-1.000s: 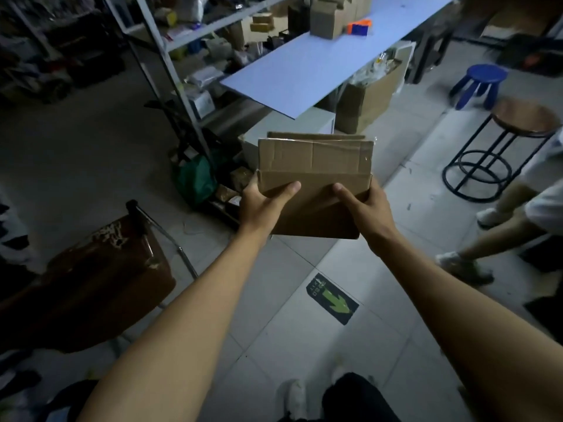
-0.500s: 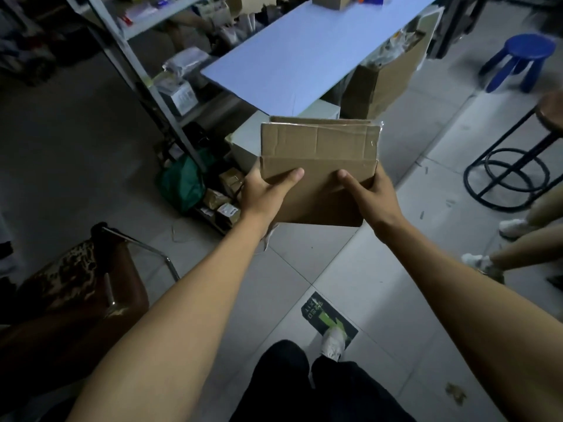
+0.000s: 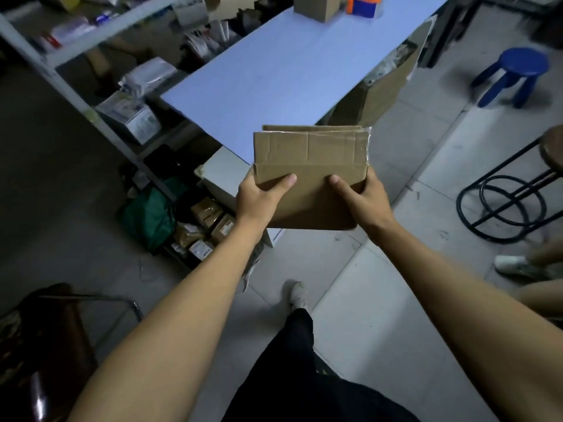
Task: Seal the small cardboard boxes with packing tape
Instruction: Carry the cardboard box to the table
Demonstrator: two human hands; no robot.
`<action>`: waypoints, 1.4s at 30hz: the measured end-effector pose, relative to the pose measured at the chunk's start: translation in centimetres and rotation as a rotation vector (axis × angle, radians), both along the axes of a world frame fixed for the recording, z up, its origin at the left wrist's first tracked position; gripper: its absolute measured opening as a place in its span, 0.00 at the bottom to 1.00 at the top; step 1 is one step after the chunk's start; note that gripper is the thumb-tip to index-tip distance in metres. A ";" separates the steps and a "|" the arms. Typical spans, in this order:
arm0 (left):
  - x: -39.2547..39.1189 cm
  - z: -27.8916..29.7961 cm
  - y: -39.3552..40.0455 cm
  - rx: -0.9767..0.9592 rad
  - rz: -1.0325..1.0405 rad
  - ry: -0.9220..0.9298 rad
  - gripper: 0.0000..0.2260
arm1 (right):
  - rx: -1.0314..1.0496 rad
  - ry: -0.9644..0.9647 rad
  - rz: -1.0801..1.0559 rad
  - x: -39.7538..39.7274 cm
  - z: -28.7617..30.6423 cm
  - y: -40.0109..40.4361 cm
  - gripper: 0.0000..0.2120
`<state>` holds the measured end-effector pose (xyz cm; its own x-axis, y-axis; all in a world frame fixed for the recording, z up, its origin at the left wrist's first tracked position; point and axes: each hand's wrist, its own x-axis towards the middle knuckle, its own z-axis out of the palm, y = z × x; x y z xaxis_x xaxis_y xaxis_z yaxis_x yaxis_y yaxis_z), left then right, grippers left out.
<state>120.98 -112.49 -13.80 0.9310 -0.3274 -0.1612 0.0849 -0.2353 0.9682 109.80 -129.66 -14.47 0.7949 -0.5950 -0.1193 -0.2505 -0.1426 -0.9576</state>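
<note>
Above floor, before counter (image 3: 274, 74): flattened cardboard box (image 3: 309, 166) held between hands. Left hand (image 3: 259, 196) grips left edge, right hand (image 3: 364, 199) grips right edge, thumbs on near face.

Place: a stockroom or packing room.
Signs: metal shelving (image 3: 70, 95) crammed with goods at far left; long blue surface (image 3: 274, 74); small cartons (image 3: 210, 222) on the floor.

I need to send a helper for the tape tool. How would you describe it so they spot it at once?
Start at the long pale blue table beside the metal shelving. Follow it to its far end, where a plain cardboard box stands. Just right of that box sits the tape dispenser, the only bright orange and blue thing on the table.
</note>
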 end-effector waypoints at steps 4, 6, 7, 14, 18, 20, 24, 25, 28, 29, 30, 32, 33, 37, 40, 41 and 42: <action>6.0 -0.3 -4.3 0.018 -0.022 0.034 0.28 | 0.020 0.021 -0.022 5.7 0.0 -4.4 0.36; 9.0 -0.4 -6.5 0.014 -0.026 0.036 0.33 | 0.025 0.026 -0.034 8.4 -0.1 -6.4 0.36; 10.3 -0.6 -7.7 0.014 -0.030 0.040 0.34 | 0.032 0.033 -0.040 9.6 -0.1 -7.5 0.36; 18.1 -2.1 -15.7 0.091 -0.035 0.066 0.42 | 0.068 0.069 -0.067 17.0 -1.1 -15.3 0.34; 22.0 -3.0 -21.3 0.112 -0.010 0.070 0.41 | 0.081 0.070 -0.053 21.2 -2.0 -20.8 0.31; 23.8 -3.2 -24.5 0.116 0.006 0.074 0.39 | 0.096 0.057 -0.036 23.4 -2.5 -24.2 0.30; 27.0 -3.0 -30.9 0.118 0.051 0.076 0.37 | 0.116 0.052 0.022 27.8 -2.5 -31.0 0.31; 27.7 -2.9 -32.3 0.123 0.056 0.080 0.36 | 0.118 0.057 0.033 28.7 -2.4 -32.6 0.31; 30.1 -2.7 -36.6 0.101 0.105 0.092 0.27 | 0.112 0.059 0.067 31.8 -2.3 -37.5 0.29; 30.8 -2.8 -37.8 0.097 0.118 0.104 0.24 | 0.107 0.068 0.077 32.9 -2.3 -38.9 0.29; 31.6 -2.8 -38.9 0.099 0.128 0.118 0.23 | 0.101 0.079 0.087 33.9 -2.3 -40.3 0.29; 33.2 -3.0 -41.0 0.110 0.149 0.132 0.22 | 0.087 0.100 0.122 36.1 -2.7 -42.9 0.31; 34.1 -3.2 -42.2 0.112 0.159 0.138 0.22 | 0.082 0.107 0.138 37.3 -2.9 -44.1 0.34; 38.7 -4.4 -46.9 0.112 0.178 0.155 0.24 | 0.039 0.145 0.178 42.5 -3.9 -49.3 0.43; 43.0 -5.5 -50.5 0.096 0.192 0.164 0.27 | 0.011 0.150 0.185 47.0 -4.6 -53.0 0.41; 44.4 -5.8 -51.5 0.088 0.194 0.172 0.27 | 0.001 0.157 0.194 48.4 -4.5 -54.0 0.40; 45.8 -6.0 -52.3 0.079 0.197 0.181 0.26 | -0.009 0.166 0.203 49.8 -4.6 -55.0 0.39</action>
